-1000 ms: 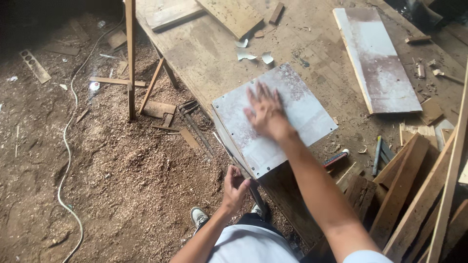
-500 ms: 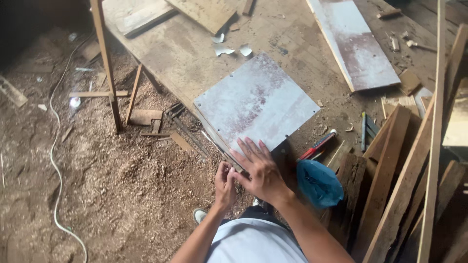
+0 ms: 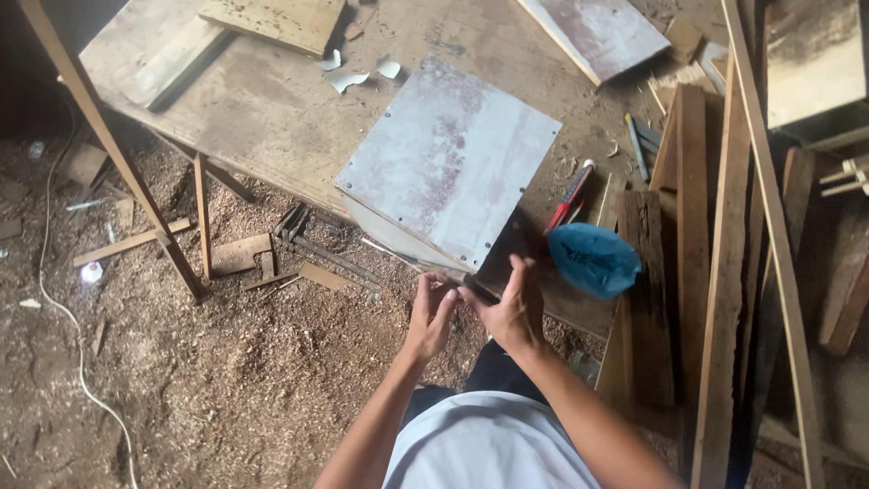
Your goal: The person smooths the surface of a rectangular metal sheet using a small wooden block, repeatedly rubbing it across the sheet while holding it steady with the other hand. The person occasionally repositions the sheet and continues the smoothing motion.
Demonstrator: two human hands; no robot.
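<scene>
My left hand (image 3: 430,317) and my right hand (image 3: 516,312) meet just in front of the workbench's near edge (image 3: 272,118). Between them is a thin dark object (image 3: 480,292), pinched by my right thumb and fingers. My left fingers curl at its end, and their grip is unclear. A grey square panel (image 3: 448,158) with small holes along its rim lies on the bench right above my hands, with one corner overhanging the edge. Beside my right hand sits a crumpled blue bag (image 3: 593,258).
A red-handled tool (image 3: 568,195) lies next to the panel. Another pale panel (image 3: 602,27) lies at the back. Planks (image 3: 724,226) stack up on the right. A thin post (image 3: 109,145) leans at the left. Sawdust, offcuts and a white cord (image 3: 63,308) cover the floor.
My right hand left the grey panel and came back to meet my left hand at the bench edge. The view shifted, and the blue bag came into sight.
</scene>
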